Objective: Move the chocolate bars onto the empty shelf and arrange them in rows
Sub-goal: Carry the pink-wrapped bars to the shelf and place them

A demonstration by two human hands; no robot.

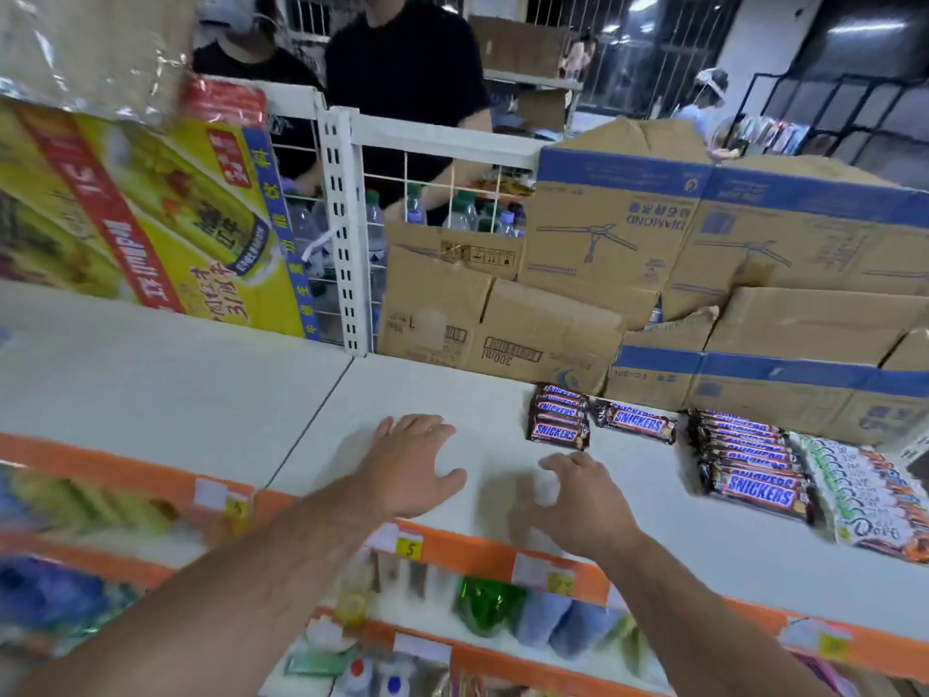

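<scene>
A white shelf (201, 404) with an orange front edge spreads across the head view. On it, right of centre, a short row of Snickers bars (558, 417) lies stacked front to back, with one single bar (636, 422) beside it. Farther right lies a longer row of Snickers bars (751, 470), next to a row of Dove bars (869, 490). My left hand (412, 465) hovers over the bare shelf with fingers spread and holds nothing. My right hand (578, 500) is just right of it, fingers loosely bent and blurred, holding nothing, a little in front of the short row.
Cardboard boxes (653, 254) stand along the back of the shelf on the right. A yellow drinks carton (151, 208) stands at the back left, beside a white upright post (344, 233). People stand behind the wire rack. Lower shelves (492, 611) hold bottles and packets.
</scene>
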